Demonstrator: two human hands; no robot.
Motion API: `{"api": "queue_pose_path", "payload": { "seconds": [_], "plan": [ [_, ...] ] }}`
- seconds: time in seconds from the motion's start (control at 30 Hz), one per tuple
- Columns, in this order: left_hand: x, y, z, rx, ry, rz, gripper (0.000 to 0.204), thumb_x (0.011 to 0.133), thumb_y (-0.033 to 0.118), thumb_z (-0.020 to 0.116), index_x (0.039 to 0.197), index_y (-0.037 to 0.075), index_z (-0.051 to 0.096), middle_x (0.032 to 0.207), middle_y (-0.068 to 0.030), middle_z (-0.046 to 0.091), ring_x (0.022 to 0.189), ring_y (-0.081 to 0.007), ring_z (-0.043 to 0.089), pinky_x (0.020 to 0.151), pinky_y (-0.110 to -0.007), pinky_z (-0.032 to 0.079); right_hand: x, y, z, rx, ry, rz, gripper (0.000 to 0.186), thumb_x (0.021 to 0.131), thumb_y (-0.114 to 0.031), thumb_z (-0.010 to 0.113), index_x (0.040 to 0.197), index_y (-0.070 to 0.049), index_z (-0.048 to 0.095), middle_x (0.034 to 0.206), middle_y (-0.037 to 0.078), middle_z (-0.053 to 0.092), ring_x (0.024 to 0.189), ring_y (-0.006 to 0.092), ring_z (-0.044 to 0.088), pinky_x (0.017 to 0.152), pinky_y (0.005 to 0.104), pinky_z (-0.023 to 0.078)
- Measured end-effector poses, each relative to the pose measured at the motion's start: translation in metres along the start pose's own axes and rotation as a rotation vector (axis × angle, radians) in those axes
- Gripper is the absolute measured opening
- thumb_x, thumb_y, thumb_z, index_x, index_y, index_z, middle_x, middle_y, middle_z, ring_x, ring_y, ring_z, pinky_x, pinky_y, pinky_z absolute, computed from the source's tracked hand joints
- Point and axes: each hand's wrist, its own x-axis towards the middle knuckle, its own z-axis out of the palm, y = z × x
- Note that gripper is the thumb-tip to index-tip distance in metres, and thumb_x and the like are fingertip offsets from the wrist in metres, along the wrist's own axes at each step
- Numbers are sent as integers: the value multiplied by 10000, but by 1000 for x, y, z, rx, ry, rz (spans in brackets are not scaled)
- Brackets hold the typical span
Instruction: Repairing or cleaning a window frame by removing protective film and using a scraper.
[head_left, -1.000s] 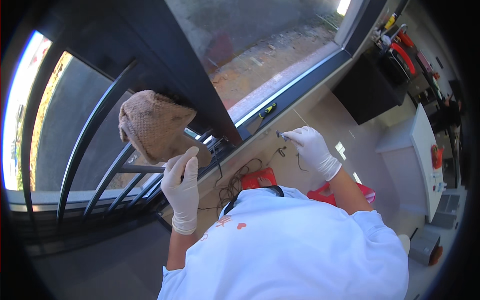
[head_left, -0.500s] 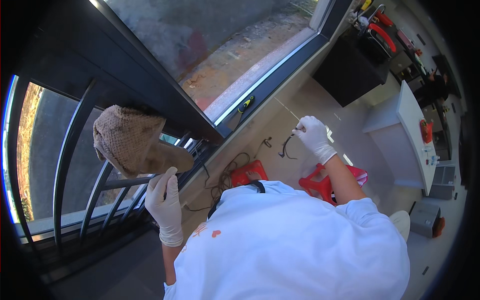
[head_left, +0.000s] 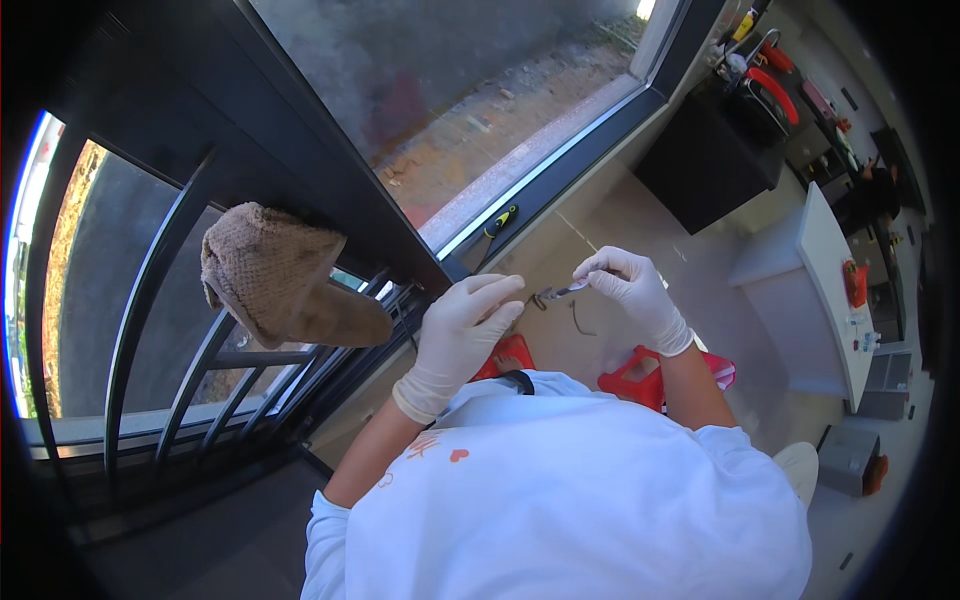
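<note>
My right hand (head_left: 640,298), in a white glove, pinches a small thin dark-and-silver strip (head_left: 568,290) between thumb and fingers. Its exact kind is not clear. Close by on the left, my white-gloved left hand (head_left: 462,340) points toward the strip. Thumb and fingers stand apart there, with nothing visible between them and a short gap to the strip. A brown textured cloth (head_left: 265,270) hangs over the black railing beside the window frame, left of my left hand.
On the dark window sill lies a tool with a yellow-and-black handle (head_left: 500,220). Below my hands are red plastic stools (head_left: 632,378) and a thin cord (head_left: 580,320) on the floor. A white counter (head_left: 800,285) and a black cabinet (head_left: 700,160) stand to the right.
My left hand has moved right, from below the cloth toward my right hand. My right hand has tilted, and the strip that hung down now points left.
</note>
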Motion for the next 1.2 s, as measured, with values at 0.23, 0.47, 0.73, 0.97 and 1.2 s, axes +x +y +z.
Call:
{"api": "queue_pose_path", "payload": {
  "seconds": [0.23, 0.47, 0.73, 0.97, 1.2],
  "plan": [
    [31, 14, 20, -350, -138, -160, 231, 854, 94, 708, 1075, 24, 698, 961, -48, 644, 821, -93, 591, 715, -229, 487, -8, -22, 12, -178, 25, -392, 191, 861, -53, 677, 1048, -30, 710, 864, 26, 622, 777, 88, 559, 688, 224, 453],
    [27, 15, 20, -274, -118, -189, 122, 842, 60, 709, 943, -9, 712, 850, -24, 621, 746, -78, 569, 670, -213, 458, -10, -30, 16, -230, 207, -286, 380, 835, -128, 713, 1195, -29, 638, 801, -1, 531, 689, 78, 454, 633, 207, 395],
    [28, 19, 15, -366, 4, -406, 107, 851, 66, 702, 930, -6, 708, 836, 6, 618, 757, -52, 553, 657, -202, 449, -20, -44, 27, -553, 289, -739, 219, 739, -98, 747, 957, -81, 729, 802, 56, 636, 693, 207, 598, 605, 316, 470],
    [26, 23, 11, -264, -29, -68, 135, 805, 25, 733, 931, -10, 698, 834, -38, 613, 738, -93, 568, 656, -226, 458, -15, -36, 38, -380, 250, -450, 215, 764, -134, 760, 964, -62, 723, 813, 77, 640, 710, 213, 599, 617, 291, 478],
    [30, 27, -4, -240, -204, -75, 142, 783, 12, 748, 917, 9, 698, 826, -45, 598, 738, -117, 574, 663, -239, 463, -12, -35, 37, -263, 118, -431, 162, 786, -96, 754, 933, -43, 712, 820, 63, 638, 714, 176, 601, 625, 269, 480]
  ]
}}
